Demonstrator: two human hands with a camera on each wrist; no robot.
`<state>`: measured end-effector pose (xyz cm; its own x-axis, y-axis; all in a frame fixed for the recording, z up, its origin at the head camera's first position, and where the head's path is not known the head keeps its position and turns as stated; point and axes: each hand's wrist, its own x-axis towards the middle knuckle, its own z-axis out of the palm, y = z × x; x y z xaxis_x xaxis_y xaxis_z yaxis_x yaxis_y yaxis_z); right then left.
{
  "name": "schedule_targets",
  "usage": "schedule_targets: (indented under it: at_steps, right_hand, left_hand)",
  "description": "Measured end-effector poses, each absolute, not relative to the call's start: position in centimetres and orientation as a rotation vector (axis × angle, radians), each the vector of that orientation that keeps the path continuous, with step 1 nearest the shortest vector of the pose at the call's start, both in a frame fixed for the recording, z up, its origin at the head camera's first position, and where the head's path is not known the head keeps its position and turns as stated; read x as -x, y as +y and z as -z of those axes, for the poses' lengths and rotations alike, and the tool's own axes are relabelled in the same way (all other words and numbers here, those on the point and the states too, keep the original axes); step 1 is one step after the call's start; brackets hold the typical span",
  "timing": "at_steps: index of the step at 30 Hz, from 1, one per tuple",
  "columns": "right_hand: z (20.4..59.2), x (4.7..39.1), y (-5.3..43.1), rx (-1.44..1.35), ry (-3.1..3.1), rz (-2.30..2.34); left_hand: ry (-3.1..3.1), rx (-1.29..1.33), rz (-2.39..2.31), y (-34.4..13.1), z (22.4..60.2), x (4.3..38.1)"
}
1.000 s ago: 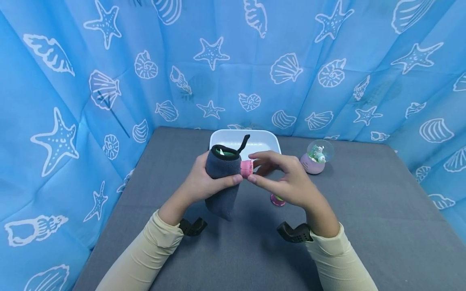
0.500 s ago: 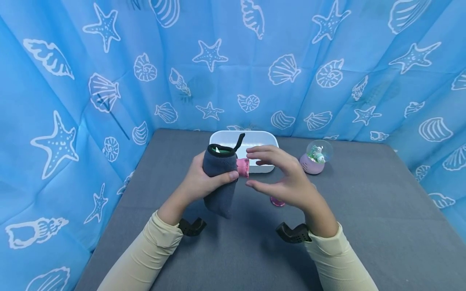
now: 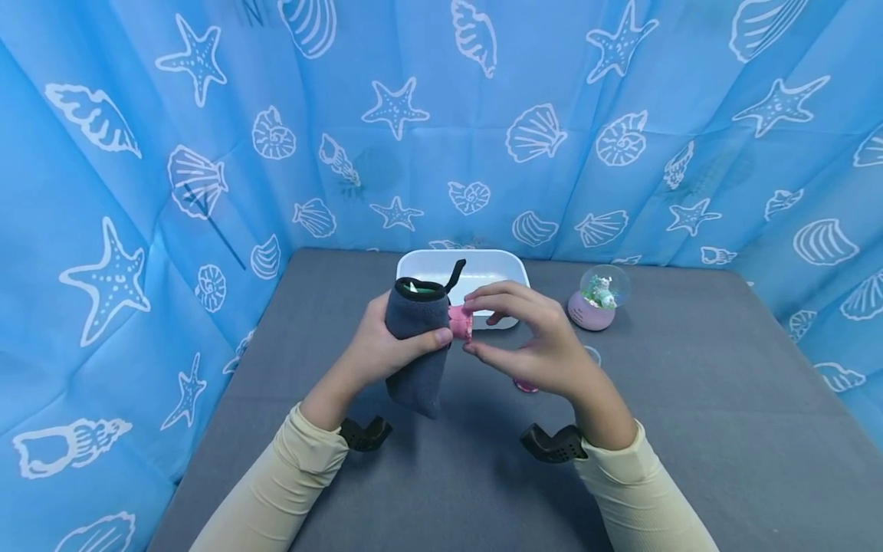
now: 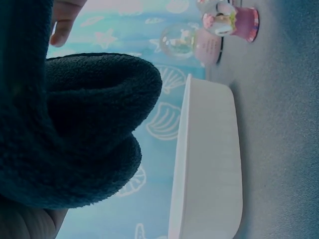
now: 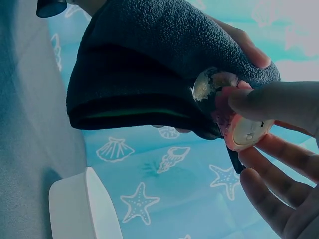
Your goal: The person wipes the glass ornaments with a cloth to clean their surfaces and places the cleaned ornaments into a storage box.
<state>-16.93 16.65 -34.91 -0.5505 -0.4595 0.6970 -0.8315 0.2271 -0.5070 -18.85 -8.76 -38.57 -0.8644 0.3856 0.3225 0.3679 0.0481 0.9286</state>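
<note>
My left hand (image 3: pixel 389 337) grips a dark grey fleecy cloth (image 3: pixel 417 376) with black trim, a loop and a bit of green inside. The cloth is folded round a small snow globe (image 3: pixel 460 323), whose pink base sticks out at the right. My right hand (image 3: pixel 534 330) pinches that base between thumb and fingertips. In the right wrist view, part of the clear globe shows beside the cloth, and the pale round underside (image 5: pixel 249 133) of its base faces the right hand. Thick folds of the cloth (image 4: pixel 99 104) fill much of the left wrist view.
Behind the hands stands a white tray (image 3: pixel 519 270). A snow globe on a purple base (image 3: pixel 591 313) is to its right. Another pink-based snow globe (image 4: pixel 245 24) stands nearer, mostly hidden by my right hand in the head view. A blue shell-print curtain (image 3: pixel 441 153) borders the grey table.
Half a second ago the right fingers were spread clear of the pink base; now they are back on it. The left hand and cloth have shifted slightly left over the last second.
</note>
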Motion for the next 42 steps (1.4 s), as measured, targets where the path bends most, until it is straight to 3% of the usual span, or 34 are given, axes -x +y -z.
schedule_targets:
  at_steps: [42]
  right_hand:
    - [35.02, 16.97, 16.64, -1.13, -2.205, -1.341]
  left_hand:
    - [2.299, -0.859, -2.062, -8.75, 38.34, 18.52]
